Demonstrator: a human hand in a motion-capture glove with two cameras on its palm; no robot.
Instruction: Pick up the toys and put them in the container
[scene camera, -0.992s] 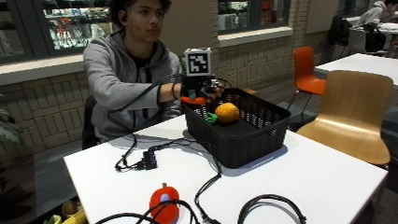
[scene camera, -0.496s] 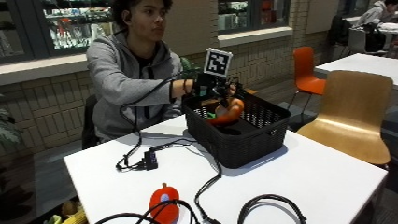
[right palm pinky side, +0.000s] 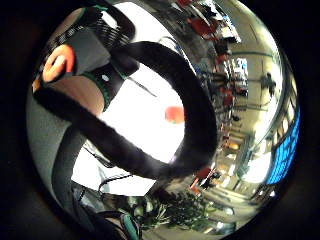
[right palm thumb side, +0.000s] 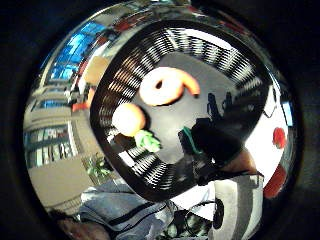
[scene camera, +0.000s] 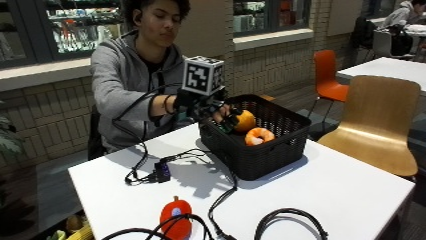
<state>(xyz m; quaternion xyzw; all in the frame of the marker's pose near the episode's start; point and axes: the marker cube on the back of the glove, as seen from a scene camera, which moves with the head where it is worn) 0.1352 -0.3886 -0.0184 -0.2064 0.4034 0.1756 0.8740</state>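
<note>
A black mesh basket stands on the white table. Inside it lie an orange ring-shaped toy and a round orange fruit toy with a green leaf. The thumb side palm view looks down into the basket and shows the ring toy and the fruit toy on its floor. My gloved right hand hovers over the basket's rim on the person's side, its fingers relaxed and holding nothing. A red-orange toy lies on the table near the front edge, also seen as the red toy.
Black cables loop across the table's front, and a small black box lies left of the basket. A wooden chair stands to the right. A thick cable crosses the little finger side view.
Half a second ago my hand held the orange ring toy over the basket. Now the ring lies inside, and my hand has drawn back toward the rim with nothing in it.
</note>
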